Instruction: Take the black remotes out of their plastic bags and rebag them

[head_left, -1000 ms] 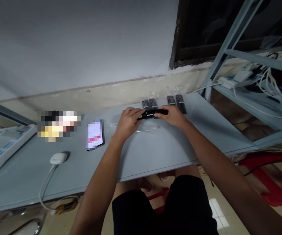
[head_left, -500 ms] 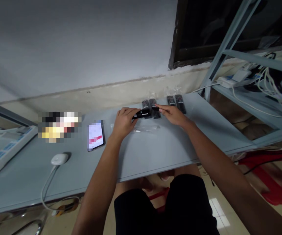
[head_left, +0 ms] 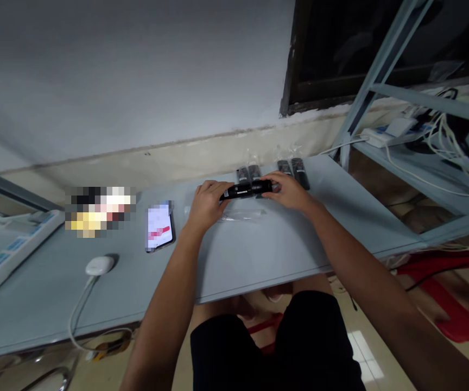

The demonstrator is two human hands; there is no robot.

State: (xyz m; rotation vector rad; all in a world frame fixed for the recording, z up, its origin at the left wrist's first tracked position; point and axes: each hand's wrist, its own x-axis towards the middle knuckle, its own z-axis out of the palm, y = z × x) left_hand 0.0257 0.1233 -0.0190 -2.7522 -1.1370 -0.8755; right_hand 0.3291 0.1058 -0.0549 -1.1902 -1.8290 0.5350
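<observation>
In my left hand (head_left: 208, 202) is the left end of a black remote control (head_left: 239, 190), held sideways above the table with a small white label facing up. The fingers and thumb of my right hand (head_left: 285, 190) pinch a shorter black piece, like a cover (head_left: 262, 187), at the remote's right end. The two parts lie in line and look to be touching; whether they are joined I cannot tell. Beneath them a clear plastic bag (head_left: 245, 213) lies flat. Just behind, two bagged remotes (head_left: 254, 172) are partly hidden by the held one.
Two more bagged remotes (head_left: 299, 172) lie near the wall. Left of my arm is a lit phone (head_left: 159, 228), with a white charger (head_left: 99, 265) and its cable beyond. A power strip (head_left: 18, 252) stands far left. Cables (head_left: 442, 127) crowd the right shelf.
My right hand has lowered its black piece from a tilted position over the remote's end to level and in line with it. My left hand has hardly moved.
</observation>
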